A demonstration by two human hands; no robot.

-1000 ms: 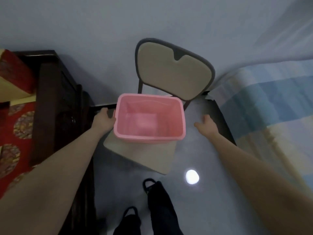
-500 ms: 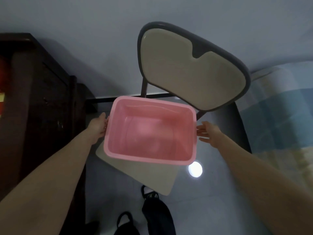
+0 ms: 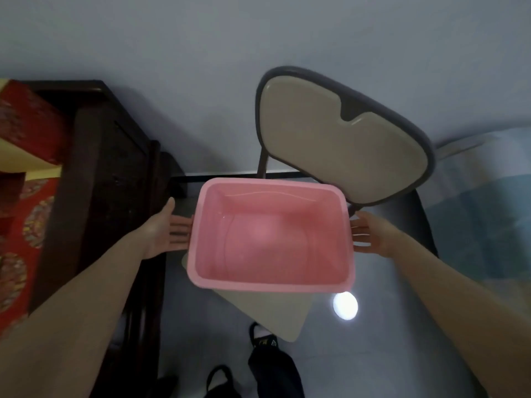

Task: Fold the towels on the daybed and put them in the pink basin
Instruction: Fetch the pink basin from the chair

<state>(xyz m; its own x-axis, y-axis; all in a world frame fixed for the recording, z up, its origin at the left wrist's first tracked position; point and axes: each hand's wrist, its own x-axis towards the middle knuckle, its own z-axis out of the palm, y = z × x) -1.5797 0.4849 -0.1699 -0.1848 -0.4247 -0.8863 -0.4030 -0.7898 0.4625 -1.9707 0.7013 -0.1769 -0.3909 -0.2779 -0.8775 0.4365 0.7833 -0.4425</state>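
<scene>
Looking down past a dark wooden daybed (image 3: 109,196) along the left and a beige-backed chair (image 3: 330,145) far right of it. Over the chair's seat, pink basin (image 3: 270,285), mid-scene; resting or lifted, cannot tell. Pressing flat against its left and right walls with straight fingers: left hand (image 3: 168,231), right hand (image 3: 370,235), both hands wide.
</scene>
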